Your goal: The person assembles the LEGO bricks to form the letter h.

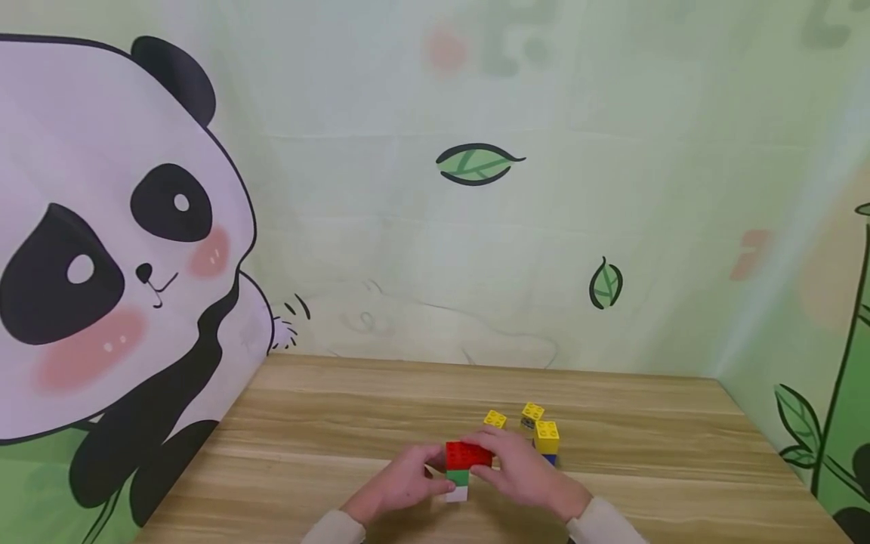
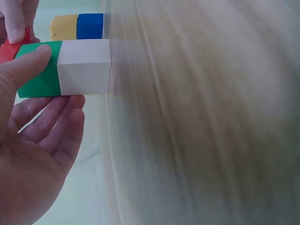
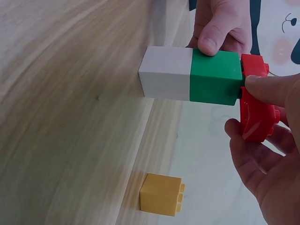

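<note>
A small stack stands on the wooden table, a white block (image 3: 166,74) at the bottom and a green block (image 3: 215,77) on it. My left hand (image 1: 408,480) holds the stack at the green block, thumb on its near face and fingers behind. Over the green block lies a long red brick (image 1: 462,455) with studs on top and a curved underside. My right hand (image 1: 519,468) pinches this brick between thumb and fingers. One end of it sits over the green block and the other juts out to the right; a thin dark gap shows between them in the right wrist view.
Behind the right hand, a yellow block (image 1: 547,438) sits on a blue block (image 1: 550,459). Farther back are another yellow block (image 1: 533,411) with a dark part under it and a yellow block (image 1: 495,418) partly hidden by the hand. A panda-printed backdrop (image 1: 367,249) rises behind the table (image 1: 306,423).
</note>
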`<action>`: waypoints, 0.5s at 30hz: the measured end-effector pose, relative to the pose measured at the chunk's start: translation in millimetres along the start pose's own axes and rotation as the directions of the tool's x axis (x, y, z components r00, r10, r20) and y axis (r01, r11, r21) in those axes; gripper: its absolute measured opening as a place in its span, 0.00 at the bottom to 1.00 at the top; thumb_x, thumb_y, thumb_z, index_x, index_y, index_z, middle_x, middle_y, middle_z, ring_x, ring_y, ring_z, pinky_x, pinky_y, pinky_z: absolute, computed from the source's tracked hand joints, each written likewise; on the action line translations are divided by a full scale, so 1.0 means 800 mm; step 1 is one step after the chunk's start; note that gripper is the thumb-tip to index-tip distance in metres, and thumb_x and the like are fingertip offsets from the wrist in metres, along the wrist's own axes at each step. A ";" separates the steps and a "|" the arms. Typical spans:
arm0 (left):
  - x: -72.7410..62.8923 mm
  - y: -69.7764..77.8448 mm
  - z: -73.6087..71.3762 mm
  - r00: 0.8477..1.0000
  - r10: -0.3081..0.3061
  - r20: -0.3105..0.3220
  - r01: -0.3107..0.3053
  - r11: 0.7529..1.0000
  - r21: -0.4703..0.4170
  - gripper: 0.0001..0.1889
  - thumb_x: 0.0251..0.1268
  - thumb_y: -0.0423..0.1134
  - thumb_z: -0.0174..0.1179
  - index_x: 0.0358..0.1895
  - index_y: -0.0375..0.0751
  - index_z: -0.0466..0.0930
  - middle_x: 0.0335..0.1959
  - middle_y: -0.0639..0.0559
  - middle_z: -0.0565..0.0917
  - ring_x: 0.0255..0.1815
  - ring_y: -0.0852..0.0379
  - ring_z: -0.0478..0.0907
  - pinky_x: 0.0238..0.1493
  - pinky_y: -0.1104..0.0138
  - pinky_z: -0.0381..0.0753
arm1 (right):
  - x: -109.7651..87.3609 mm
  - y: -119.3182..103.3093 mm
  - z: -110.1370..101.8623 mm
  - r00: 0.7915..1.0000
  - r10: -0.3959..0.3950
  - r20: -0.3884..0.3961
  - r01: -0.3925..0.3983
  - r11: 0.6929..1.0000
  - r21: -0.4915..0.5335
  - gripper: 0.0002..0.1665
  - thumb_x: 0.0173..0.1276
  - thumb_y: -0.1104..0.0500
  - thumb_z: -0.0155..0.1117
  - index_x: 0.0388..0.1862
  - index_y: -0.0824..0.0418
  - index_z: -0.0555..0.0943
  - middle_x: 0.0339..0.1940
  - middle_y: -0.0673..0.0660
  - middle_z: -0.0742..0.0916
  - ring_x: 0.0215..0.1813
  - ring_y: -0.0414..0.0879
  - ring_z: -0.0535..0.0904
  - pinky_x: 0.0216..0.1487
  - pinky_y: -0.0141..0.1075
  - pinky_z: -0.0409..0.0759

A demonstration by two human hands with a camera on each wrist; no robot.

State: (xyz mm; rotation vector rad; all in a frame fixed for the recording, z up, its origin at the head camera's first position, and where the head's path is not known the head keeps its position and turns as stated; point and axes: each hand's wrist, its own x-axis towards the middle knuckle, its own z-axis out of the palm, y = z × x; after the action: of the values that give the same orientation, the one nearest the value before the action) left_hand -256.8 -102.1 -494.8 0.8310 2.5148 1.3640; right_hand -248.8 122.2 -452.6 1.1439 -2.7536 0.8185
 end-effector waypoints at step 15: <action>0.001 0.000 0.000 1.000 -0.020 0.009 0.020 1.000 -0.001 0.13 0.58 0.39 0.67 0.47 0.44 0.81 0.37 0.61 0.82 0.41 0.63 0.77 0.40 0.69 0.77 | 0.005 -0.006 -0.005 0.995 0.084 0.050 -0.087 0.995 0.043 0.23 0.67 0.54 0.63 0.61 0.55 0.76 0.55 0.50 0.79 0.47 0.40 0.75 0.47 0.31 0.77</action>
State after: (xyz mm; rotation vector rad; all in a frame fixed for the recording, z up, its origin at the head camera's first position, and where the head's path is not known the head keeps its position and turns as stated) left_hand -257.3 -101.8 -494.8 0.8076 2.5084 1.3530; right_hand -249.0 118.5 -446.0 1.0732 -2.8553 0.8773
